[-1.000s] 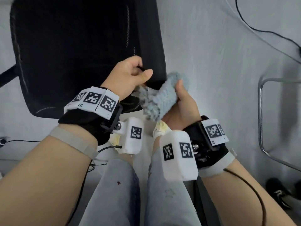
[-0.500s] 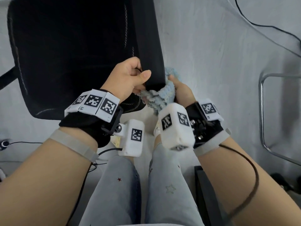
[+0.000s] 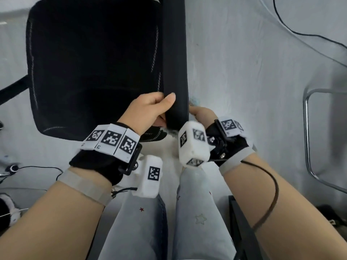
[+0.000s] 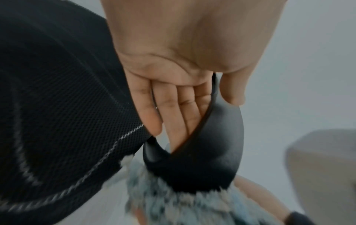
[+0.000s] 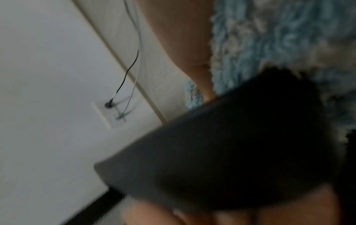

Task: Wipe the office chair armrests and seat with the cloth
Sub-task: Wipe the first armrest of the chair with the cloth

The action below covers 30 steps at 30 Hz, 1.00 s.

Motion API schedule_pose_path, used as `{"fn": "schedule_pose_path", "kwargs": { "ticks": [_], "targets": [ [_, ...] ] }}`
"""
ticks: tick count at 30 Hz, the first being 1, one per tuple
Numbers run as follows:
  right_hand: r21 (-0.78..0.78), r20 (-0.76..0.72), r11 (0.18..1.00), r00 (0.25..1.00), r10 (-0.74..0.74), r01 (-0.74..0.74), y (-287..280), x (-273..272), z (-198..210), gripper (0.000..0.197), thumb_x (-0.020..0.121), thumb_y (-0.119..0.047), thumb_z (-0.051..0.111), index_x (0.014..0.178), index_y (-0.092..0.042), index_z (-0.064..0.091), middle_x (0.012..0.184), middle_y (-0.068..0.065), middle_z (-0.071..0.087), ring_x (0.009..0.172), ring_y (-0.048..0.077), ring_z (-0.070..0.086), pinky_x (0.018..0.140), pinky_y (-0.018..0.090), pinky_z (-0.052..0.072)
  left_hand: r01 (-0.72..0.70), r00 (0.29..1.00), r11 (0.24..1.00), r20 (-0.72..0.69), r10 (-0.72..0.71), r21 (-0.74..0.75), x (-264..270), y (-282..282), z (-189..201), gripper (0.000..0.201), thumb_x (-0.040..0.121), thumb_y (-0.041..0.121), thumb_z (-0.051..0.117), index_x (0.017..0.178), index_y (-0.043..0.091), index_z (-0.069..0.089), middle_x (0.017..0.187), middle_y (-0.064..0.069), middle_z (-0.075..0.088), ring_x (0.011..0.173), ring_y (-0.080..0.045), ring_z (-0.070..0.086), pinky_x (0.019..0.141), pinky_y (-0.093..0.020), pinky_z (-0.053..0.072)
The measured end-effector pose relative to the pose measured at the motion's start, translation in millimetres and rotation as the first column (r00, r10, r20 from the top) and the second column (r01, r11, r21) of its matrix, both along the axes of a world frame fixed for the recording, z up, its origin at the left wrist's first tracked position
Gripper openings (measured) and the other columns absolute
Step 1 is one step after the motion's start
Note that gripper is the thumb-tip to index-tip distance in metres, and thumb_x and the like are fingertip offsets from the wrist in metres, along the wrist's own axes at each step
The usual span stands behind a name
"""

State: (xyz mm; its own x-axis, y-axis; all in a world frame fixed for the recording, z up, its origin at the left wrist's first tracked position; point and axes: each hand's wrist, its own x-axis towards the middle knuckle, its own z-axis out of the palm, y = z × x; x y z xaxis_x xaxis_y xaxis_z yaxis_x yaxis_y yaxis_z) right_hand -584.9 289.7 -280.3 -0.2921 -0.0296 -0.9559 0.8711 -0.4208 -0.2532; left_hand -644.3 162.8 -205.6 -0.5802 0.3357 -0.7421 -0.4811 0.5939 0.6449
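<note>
A black office chair with a mesh seat (image 3: 90, 66) stands before me, its black right armrest (image 3: 175, 59) running away from me. My left hand (image 3: 150, 107) grips the near end of the armrest (image 4: 202, 159), thumb on top and fingers (image 4: 185, 109) underneath. My right hand (image 3: 201, 114) holds a fluffy blue-grey cloth (image 5: 269, 42) against the armrest's outer right side. In the head view only a tuft of cloth (image 3: 194, 101) shows past the armrest. The left wrist view shows the cloth (image 4: 173, 202) under the armrest's tip.
Grey floor lies all around. A chrome tube frame (image 3: 308, 139) stands at the right. A black cable (image 3: 300, 30) runs across the floor at the top right. My legs in pale jeans (image 3: 197, 212) are below. A wall socket (image 5: 109, 111) with plugged cables shows in the right wrist view.
My right hand has carried the cloth from in front of the armrest's tip to its outer right side, mostly out of the head view. My left hand kept its grip on the armrest.
</note>
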Motion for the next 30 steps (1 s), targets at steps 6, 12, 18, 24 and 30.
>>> {"fn": "schedule_pose_path", "kwargs": {
  "ticks": [6,12,18,24,30],
  "targets": [
    [0.159,-0.083,0.985,0.993,0.078,-0.064,2.6,18.0,30.4,0.039,0.091,-0.024,0.054,0.120,0.002,0.054,0.116,0.015,0.061,0.102,0.029,0.062,0.088,0.032,0.049,0.031,0.999,1.000,-0.038,-0.031,-0.001,-21.4,14.1,3.9,0.008,0.088,0.019,0.056,0.095,0.021,0.055,0.092,-0.009,0.067,0.080,-0.024,0.065,0.066,-0.031,0.056],
    [-0.108,-0.130,0.992,0.989,-0.075,0.061,29.9,3.9,64.4,0.040,0.092,-0.025,0.050,0.116,0.006,0.056,0.098,0.019,0.064,0.084,0.029,0.062,0.083,0.039,0.051,0.075,0.996,0.997,-0.042,-0.075,-0.001,-23.5,10.3,1.7,0.008,0.088,0.021,0.056,0.090,0.026,0.051,0.086,-0.007,0.063,0.069,-0.016,0.062,0.053,-0.020,0.054],
    [-0.182,-0.149,0.955,0.953,-0.264,0.236,30.0,-29.0,66.6,0.043,0.093,-0.031,0.047,0.122,0.000,0.054,0.101,0.016,0.063,0.097,0.030,0.059,0.098,0.043,0.047,0.138,0.990,0.990,0.015,-0.138,-0.007,-20.3,1.5,2.6,0.011,0.085,0.020,0.059,0.087,0.027,0.052,0.078,0.002,0.064,0.065,-0.010,0.065,0.059,-0.023,0.053],
    [-0.270,-0.018,0.959,0.996,-0.092,0.084,15.6,21.2,59.7,0.029,0.092,-0.027,0.047,0.080,-0.005,0.061,0.053,0.006,0.066,0.046,0.015,0.062,0.051,0.021,0.053,-0.012,1.000,1.000,-0.029,0.012,0.010,-38.8,15.2,9.3,0.015,0.081,0.021,0.065,0.095,0.015,0.060,0.098,-0.008,0.068,0.090,-0.020,0.068,0.079,-0.038,0.057],
    [-0.096,-0.131,0.995,0.991,-0.042,0.029,25.9,-27.0,54.9,0.041,0.089,-0.031,0.053,0.113,0.001,0.059,0.101,0.016,0.068,0.094,0.029,0.066,0.096,0.045,0.049,-0.001,1.000,0.998,-0.022,0.000,-0.064,-43.0,13.1,2.5,0.017,0.085,0.029,0.060,0.084,0.013,0.053,0.088,-0.008,0.066,0.084,-0.023,0.066,0.071,-0.036,0.057]
  ]
}}
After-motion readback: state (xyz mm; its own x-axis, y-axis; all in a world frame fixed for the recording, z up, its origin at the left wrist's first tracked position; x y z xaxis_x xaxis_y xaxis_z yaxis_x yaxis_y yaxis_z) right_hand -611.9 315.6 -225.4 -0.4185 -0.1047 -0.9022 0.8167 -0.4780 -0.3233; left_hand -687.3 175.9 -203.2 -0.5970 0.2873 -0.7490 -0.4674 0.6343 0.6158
